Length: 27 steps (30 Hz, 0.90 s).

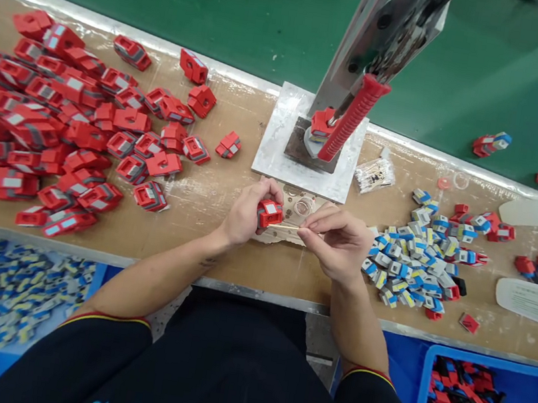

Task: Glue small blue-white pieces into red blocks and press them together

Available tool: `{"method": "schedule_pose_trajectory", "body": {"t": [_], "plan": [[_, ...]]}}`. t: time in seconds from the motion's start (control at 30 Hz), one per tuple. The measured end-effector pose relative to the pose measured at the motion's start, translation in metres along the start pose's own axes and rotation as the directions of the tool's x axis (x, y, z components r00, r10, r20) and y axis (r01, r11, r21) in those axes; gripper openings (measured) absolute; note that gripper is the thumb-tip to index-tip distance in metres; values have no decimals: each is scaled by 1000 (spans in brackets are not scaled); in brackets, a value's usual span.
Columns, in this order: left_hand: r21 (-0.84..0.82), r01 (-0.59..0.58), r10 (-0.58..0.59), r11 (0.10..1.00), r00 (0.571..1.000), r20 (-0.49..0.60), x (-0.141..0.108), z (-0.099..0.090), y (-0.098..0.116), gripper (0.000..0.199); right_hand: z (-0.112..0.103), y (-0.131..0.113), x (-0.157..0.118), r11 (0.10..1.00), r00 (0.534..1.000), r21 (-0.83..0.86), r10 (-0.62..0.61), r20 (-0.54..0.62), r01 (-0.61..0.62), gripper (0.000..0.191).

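Note:
My left hand (252, 211) is closed around a red toy vehicle body (270, 213) with grey and white panels. Between the thumb and fingertips of my right hand (337, 238) is a thin pale cotton swab (288, 227), its far end reaching the near side of the red body. The swab's tip is too small to make out. Just beyond my hands, a small clear round dish (304, 207) rests on a pale plate. Behind it stands a hand press with a red handle (354, 120), and another red body (322, 123) sits under its ram.
A large heap of red bodies (60, 110) covers the bench's left. To the right lie a bag of cotton swabs (375, 175) and a pile of blue, grey and yellow parts (412, 260). Blue bins (492, 361) flank me below the bench edge.

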<state>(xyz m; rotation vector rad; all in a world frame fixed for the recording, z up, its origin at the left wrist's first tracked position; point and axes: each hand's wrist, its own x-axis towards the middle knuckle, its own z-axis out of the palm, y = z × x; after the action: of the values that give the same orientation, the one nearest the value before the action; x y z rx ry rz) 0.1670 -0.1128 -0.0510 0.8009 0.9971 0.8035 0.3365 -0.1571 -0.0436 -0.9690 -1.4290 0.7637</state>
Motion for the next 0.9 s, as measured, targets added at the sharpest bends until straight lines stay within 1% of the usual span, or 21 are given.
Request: {"method": "schedule_pose_trajectory", "body": {"t": [0.17,0.3,0.5,0.7,0.9], "plan": [[34,-40,40,999,999,3,1,-2,-4,52,1,2,-1,1000,999,-13,10,32,-10,18],[36,-34,34,999,999,-7,0,-2,-4,53,0,2,0,1000,999,14,-11,48,11,17],[46,-46,46,998,999,2,0,-3,-3,53,-4,2,0,999,999,-40,3,53,-1,17],[142,-136,137,980,991,6,0,-5,-5,54,-8,-1,3,997,998,-71,-32,57,36,21],[263,-198,210,944,978,-17,1,-8,-5,49,-12,-3,5,991,997,-119,-46,65,53,21]]}}
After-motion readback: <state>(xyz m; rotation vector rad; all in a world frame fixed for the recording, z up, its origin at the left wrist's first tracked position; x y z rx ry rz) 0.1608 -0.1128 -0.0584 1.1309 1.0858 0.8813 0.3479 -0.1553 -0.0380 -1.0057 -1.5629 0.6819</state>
